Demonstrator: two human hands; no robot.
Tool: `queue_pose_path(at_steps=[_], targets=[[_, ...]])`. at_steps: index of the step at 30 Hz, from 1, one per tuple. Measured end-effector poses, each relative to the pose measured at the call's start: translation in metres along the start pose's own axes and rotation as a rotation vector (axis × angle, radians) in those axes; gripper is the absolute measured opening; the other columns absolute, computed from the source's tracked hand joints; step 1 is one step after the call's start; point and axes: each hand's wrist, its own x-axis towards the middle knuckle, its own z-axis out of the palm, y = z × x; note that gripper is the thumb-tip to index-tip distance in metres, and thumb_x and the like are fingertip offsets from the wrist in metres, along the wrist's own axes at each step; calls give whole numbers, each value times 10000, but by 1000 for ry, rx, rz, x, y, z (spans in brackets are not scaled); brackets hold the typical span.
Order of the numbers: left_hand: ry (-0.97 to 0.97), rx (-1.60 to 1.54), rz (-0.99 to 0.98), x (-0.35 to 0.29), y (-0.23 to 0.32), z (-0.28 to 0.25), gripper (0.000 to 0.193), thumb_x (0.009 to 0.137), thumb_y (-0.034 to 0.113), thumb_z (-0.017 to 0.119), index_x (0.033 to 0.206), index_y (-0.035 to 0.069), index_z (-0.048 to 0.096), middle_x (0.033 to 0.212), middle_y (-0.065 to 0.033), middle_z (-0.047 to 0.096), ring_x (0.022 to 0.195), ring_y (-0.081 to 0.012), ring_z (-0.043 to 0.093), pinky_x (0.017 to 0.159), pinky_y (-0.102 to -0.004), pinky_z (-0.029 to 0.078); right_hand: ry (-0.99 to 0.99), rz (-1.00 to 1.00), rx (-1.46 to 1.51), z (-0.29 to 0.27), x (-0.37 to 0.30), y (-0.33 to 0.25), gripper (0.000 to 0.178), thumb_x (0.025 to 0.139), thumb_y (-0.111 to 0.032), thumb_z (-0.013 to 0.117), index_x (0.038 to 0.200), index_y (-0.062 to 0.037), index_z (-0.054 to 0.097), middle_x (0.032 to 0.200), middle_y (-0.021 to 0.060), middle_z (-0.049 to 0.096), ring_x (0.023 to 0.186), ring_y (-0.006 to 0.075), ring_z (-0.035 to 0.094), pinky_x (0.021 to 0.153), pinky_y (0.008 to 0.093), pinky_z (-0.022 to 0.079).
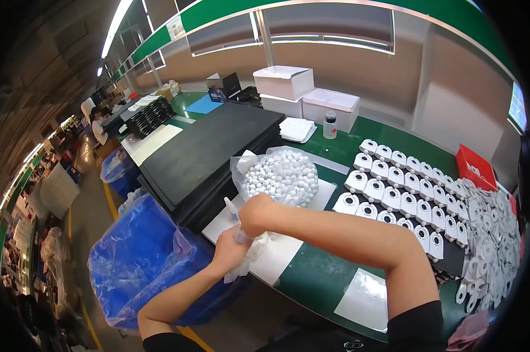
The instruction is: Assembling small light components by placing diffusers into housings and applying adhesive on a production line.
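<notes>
My hands meet at the near left edge of the bench, in front of a clear bag full of small white balls. Crumpled clear plastic is gripped between them. My left hand is closed on it from below, with more of the film hanging beneath. Just above, my right hand is curled in a fist against the same plastic, its fingertips mostly hidden. Beside the right knuckles a white pointed nozzle sticks up; whether it is held cannot be seen.
A blue bin lined with clear plastic stands left of the bench. Stacked black trays lie behind my hands. To the right are rows of white parts, a heap of loose white pieces and a red bin. White boxes stand behind.
</notes>
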Motion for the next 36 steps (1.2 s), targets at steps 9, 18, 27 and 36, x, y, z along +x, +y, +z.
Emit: queue_pose_path(at_steps=[9,18,27,36], targets=[[352,76,124,0,-14,-3,159,762,112,583,834,2,494,699,-199,566,685,-380,559,601,-387,422,-522,-403,34,-17,-49,17,169,678,-195,571,661,-87,700,779,79,669,735,222,626,673,342,471],[431,64,227,-19,25,18,116,747,40,569,818,28,477,639,-193,539,598,-378,559,527,-387,412,324,17,323,-14,-36,18,248,728,-251,553,761,-29,657,776,170,640,764,326,624,658,415,489],[577,124,344,-1,8,20,151,704,43,588,811,28,483,637,-194,532,618,-398,550,535,-400,410,-150,-188,31,-22,-21,20,257,662,-187,581,865,-70,685,854,101,663,809,239,632,696,351,488],[640,-14,337,2,24,14,102,749,20,558,779,14,461,610,-159,504,553,-288,544,507,-346,379,311,66,333,-26,-85,32,264,730,-249,549,760,-8,651,778,194,633,761,340,623,666,443,487]])
